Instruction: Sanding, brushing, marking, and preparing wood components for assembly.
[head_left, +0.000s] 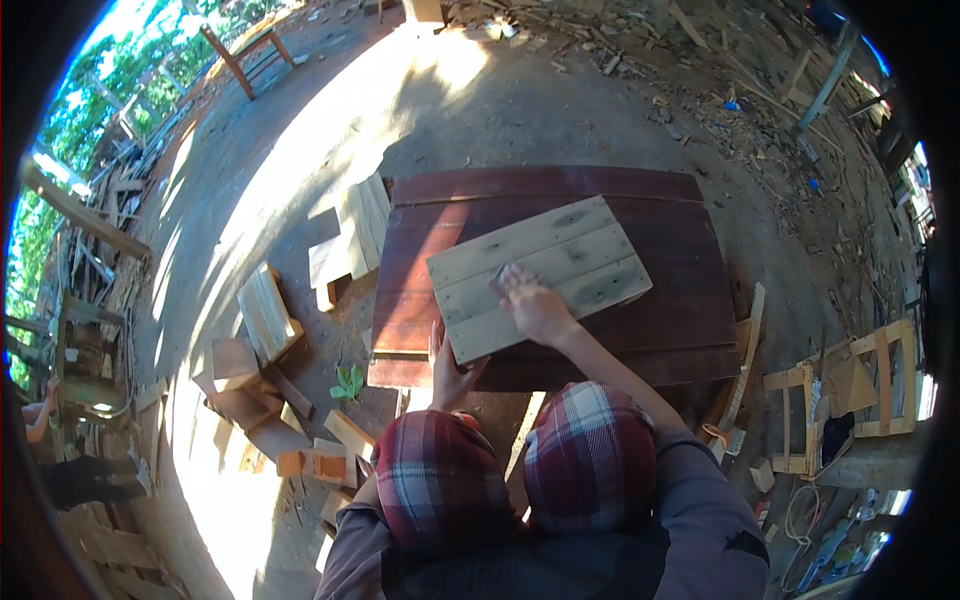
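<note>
A pale plank-built wooden box (590,262) with dark knots lies at a slant on a dark red-brown wooden table (540,185). At its near left corner, my left hand (455,374) grips the edge, thumb and fingers apart around it. My right hand (538,308) presses down on the top face, left of its middle. Beneath its bunched fingertips shows a small greyish piece, too covered to name. The box's far underside is hidden.
Wooden blocks and box-like pieces (265,310) lie on the ground left of the table, near a small green plant (347,383). Slatted wooden frames (850,385) stand at right. Scrap wood (680,60) covers the far ground. A person's arm (42,412) shows at far left.
</note>
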